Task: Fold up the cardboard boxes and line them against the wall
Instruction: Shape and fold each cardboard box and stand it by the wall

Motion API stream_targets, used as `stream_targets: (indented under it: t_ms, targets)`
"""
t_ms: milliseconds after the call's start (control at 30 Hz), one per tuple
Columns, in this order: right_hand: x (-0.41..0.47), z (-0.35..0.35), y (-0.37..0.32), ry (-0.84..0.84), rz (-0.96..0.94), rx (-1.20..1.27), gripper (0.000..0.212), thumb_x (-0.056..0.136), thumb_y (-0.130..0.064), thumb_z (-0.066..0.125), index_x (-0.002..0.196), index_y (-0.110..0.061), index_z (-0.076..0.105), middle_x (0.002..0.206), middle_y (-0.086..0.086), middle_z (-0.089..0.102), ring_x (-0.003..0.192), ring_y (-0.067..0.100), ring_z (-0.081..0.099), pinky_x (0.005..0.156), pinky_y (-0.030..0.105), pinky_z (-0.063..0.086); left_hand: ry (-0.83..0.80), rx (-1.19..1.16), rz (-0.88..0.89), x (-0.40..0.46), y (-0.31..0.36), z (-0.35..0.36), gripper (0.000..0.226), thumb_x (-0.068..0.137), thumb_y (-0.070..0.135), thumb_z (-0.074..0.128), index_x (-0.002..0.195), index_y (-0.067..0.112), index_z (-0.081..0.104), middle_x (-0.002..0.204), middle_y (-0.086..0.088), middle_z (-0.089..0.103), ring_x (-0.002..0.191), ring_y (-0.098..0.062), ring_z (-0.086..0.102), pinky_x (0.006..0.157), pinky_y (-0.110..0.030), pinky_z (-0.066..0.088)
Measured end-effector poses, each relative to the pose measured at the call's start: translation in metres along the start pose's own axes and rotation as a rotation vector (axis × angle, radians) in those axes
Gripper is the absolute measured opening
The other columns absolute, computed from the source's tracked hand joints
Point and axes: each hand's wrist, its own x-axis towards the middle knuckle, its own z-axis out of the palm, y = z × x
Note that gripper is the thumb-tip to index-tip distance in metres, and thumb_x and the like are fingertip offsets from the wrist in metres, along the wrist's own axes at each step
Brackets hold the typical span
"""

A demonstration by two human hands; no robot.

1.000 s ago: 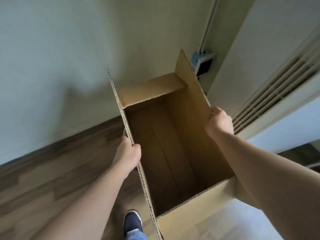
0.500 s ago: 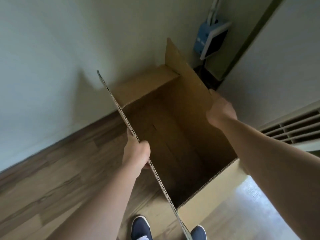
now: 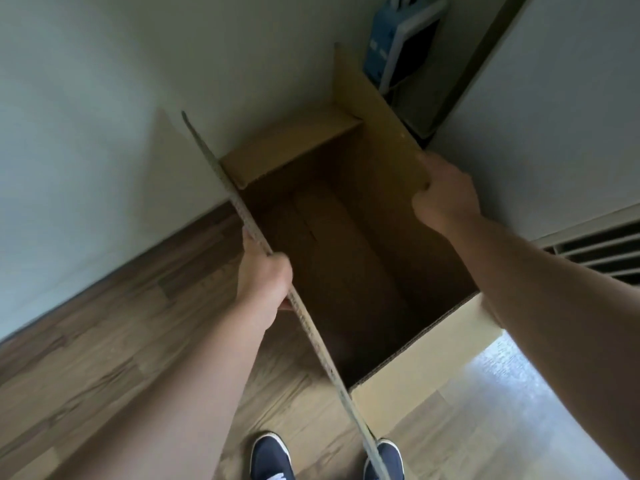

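Note:
An open brown cardboard box (image 3: 349, 258) fills the middle of the view, its top flaps standing up and its dark inside facing me. My left hand (image 3: 265, 277) grips the long left flap, seen edge-on. My right hand (image 3: 445, 195) grips the upper edge of the right flap. The far short flap rests close to the pale wall (image 3: 104, 98). The box bottom looks closed; whether it touches the floor is hidden.
Wooden floor (image 3: 104, 341) runs along the wall at the left. A blue and white object (image 3: 394, 39) stands in the corner behind the box. A slatted vent (image 3: 599, 251) sits low in the right wall. My two dark shoes (image 3: 273, 455) are below the box.
The box has come lower and closer to the wall and corner. My view has tilted down, so both shoes now show. Both hands keep their grip on the flaps.

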Motion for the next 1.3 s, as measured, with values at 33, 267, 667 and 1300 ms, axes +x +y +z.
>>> stream_targets:
  t_ms: [33,267,667,1300]
  targets:
    - [0.000,-0.001,-0.003,0.007,-0.012,0.027,0.052,0.093,0.000,0.049,0.143,-0.018,0.051,0.134,0.012,0.058,0.120,0.032,0.056,0.093,0.027,0.039,0.015,-0.006,0.011,-0.001,-0.004,-0.004,0.076,0.093,0.008,0.041,0.154,0.049,0.023,0.140,-0.006,0.055,0.100,-0.031,0.065,0.061,-0.049,0.064]
    - [0.003,0.015,-0.015,-0.015,-0.163,0.054,0.055,0.095,0.003,0.045,0.145,-0.020,0.052,0.142,0.004,0.053,0.124,0.025,0.053,0.097,0.021,0.034,0.126,-0.061,0.018,-0.002,-0.030,-0.016,0.071,0.086,0.008,0.043,0.149,0.039,0.033,0.133,-0.008,0.059,0.112,-0.037,0.064,0.073,-0.057,0.062]
    - [-0.122,0.059,0.044,-0.137,-0.275,-0.280,0.065,0.100,-0.063,0.029,0.142,-0.021,0.056,0.155,0.013,0.042,0.150,0.032,0.027,0.121,0.057,0.017,0.248,0.191,0.097,-0.006,-0.019,-0.003,0.082,0.096,0.019,0.039,0.160,0.039,-0.008,0.134,-0.015,0.063,0.098,-0.041,0.064,0.091,-0.048,0.051]
    - [-0.077,0.172,0.068,-0.217,-0.096,-0.167,0.050,0.103,-0.044,0.038,0.149,-0.025,0.044,0.158,0.015,0.036,0.150,0.034,0.020,0.124,0.051,0.008,0.332,0.334,0.484,0.054,0.030,0.010,0.072,0.099,0.060,0.044,0.160,0.046,0.010,0.168,0.003,-0.021,0.157,-0.026,0.002,0.120,-0.043,0.019]
